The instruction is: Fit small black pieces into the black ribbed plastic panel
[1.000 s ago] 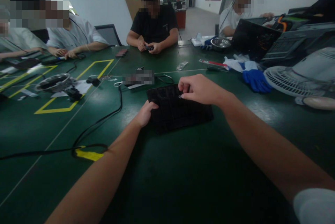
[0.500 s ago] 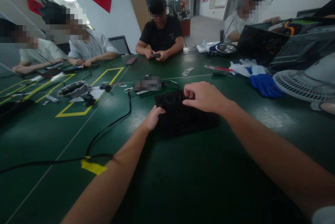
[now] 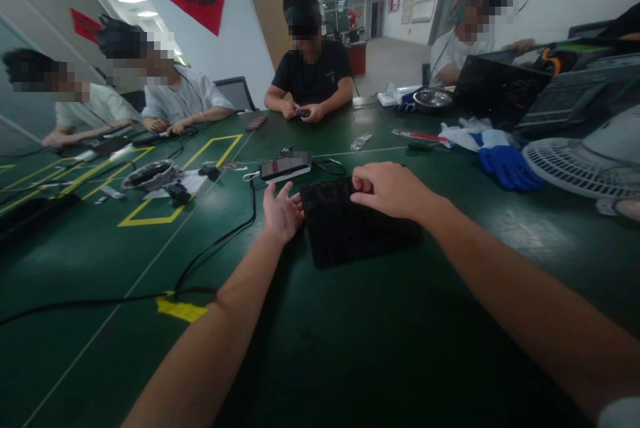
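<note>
A flat black panel [image 3: 350,235] with raised ridges and sections lies in front of me on the green table. Close against its left edge is my left hand [image 3: 283,213], palm turned up and fingers spread, holding nothing. Over the panel's far edge, my right hand [image 3: 385,188] has its fingers curled in with the thumb near the index finger. Whatever those fingers pinch, if anything, is hidden. A phone-like dark device [image 3: 286,166] with a white loop lies just beyond the panel.
Black cables [image 3: 220,241] run along the left, with yellow tape [image 3: 181,309] beside them. A metal ring-shaped part [image 3: 150,175] sits further left. To the right are blue gloves [image 3: 507,167], a white fan [image 3: 570,165] and a metal bowl [image 3: 433,98]. Several people sit around the table.
My left hand has let go of the panel's left edge and opened with the palm up. My right hand stays at the far edge. The view has shifted slightly.
</note>
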The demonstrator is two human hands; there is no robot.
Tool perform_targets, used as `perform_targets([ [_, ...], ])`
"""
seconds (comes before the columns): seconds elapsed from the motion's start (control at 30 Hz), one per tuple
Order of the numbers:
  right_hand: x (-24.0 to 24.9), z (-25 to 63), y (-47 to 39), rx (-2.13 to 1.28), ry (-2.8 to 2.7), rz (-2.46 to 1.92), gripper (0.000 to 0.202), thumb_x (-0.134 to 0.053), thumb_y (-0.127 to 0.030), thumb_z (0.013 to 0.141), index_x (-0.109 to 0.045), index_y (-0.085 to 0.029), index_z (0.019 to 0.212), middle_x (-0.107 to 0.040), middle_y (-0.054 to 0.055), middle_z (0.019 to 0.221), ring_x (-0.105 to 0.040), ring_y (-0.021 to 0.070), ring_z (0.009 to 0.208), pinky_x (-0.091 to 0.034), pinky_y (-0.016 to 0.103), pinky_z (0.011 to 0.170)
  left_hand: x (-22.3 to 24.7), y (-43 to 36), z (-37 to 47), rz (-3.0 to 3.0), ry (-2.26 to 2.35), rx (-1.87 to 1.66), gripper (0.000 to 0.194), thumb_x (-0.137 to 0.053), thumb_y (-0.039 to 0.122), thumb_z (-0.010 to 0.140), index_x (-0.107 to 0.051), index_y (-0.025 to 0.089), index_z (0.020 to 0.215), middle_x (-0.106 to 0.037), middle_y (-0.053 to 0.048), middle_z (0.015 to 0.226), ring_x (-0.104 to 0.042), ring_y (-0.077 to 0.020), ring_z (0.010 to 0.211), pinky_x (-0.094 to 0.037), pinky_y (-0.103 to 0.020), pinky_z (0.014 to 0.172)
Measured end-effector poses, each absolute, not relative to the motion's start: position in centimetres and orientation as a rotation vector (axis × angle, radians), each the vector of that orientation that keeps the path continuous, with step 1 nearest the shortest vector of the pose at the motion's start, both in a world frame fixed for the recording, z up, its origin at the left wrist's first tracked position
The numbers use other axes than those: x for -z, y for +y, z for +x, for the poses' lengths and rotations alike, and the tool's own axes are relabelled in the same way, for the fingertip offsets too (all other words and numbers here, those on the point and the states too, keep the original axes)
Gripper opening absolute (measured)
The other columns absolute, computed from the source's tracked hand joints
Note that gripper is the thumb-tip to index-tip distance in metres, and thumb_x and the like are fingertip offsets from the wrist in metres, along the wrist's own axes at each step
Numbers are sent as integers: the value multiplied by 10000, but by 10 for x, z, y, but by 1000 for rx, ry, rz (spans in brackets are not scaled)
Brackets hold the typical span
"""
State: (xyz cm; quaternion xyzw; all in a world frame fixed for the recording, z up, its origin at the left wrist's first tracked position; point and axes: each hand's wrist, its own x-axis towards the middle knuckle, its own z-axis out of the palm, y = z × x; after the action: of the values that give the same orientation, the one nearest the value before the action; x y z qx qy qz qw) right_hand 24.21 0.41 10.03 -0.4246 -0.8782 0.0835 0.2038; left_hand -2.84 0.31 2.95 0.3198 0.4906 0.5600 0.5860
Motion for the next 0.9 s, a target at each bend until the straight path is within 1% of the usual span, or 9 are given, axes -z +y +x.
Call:
perform_targets([
  [0.07,-100,242,4,-225,-2453,-1195,129,-735,-302,921,-640,-220,892,-683,20,886,-552,172,777,-298,320,662,-24,6,-26,770,1148,-1322,768,-459,668,957,-470,202,1567,-771,-52,950,-767,-272,873,-601,-414,790],
  [0.13,-100,242,3,-212,-2453,-1202,133,-733,-303,927,-637,-218,891,-678,19,890,-546,169,779,-294,318,660,-17,6,-18,825,1094,-1327,648,-484,631,974,-609,202,1443,-811,-75,1034,-782,-292,989,-611,-431,885],
  [0.2,-100,242,3,-205,-2456,-1205,133,-733,-300,929,-638,-217,891,-674,18,889,-545,167,780,-294,319,662,-13,2,-8,872,1015,-1310,615,-508,659,969,-711,195,1319,-833,-100,1134,-769,-329,1142,-594,-453,1004],
  [0.27,-100,243,3,-202,-2461,-1203,129,-734,-300,931,-643,-216,894,-672,18,888,-545,167,782,-299,320,667,-12,-2,-2,907,936,-1279,663,-546,727,931,-768,183,1238,-837,-119,1188,-742,-372,1240,-568,-480,1084],
  [0.4,-102,243,3,-212,-2466,-1200,123,-728,-307,942,-654,-217,902,-672,18,898,-540,168,784,-302,317,665,-11,-8,-3,952,840,-1244,777,-623,830,826,-804,178,1208,-837,-128,1221,-705,-425,1313,-530,-532,1156],
  [0.5,-103,242,3,-211,-2475,-1204,138,-727,-312,948,-653,-212,888,-667,16,901,-530,163,778,-295,314,661,-6,-9,-7,1018,853,-1203,682,-716,758,799,-824,197,1169,-836,-109,1236,-683,-419,1350,-503,-530,1193],
  [0.6,-103,242,3,-192,-2489,-1188,148,-726,-315,956,-654,-209,882,-661,17,905,-520,161,780,-295,314,671,0,-9,-10,1089,874,-1190,599,-776,672,781,-833,189,1130,-841,-118,1208,-677,-432,1351,-504,-548,1187],
  [0.77,-103,242,4,-211,-2511,-1180,151,-708,-305,975,-648,-206,878,-659,18,916,-526,158,783,-298,309,682,3,-9,-12,1080,954,-1193,576,-826,609,726,-817,172,1101,-843,-127,1163,-699,-449,1298,-518,-577,1154],
  [0.9,-102,242,5,-198,-2499,-1159,106,-709,-284,971,-651,-210,922,-665,14,918,-530,161,789,-299,311,684,4,-8,-15,1051,1026,-1194,561,-842,569,693,-801,178,1092,-835,-109,1194,-695,-438,1297,-490,-578,1181],
])
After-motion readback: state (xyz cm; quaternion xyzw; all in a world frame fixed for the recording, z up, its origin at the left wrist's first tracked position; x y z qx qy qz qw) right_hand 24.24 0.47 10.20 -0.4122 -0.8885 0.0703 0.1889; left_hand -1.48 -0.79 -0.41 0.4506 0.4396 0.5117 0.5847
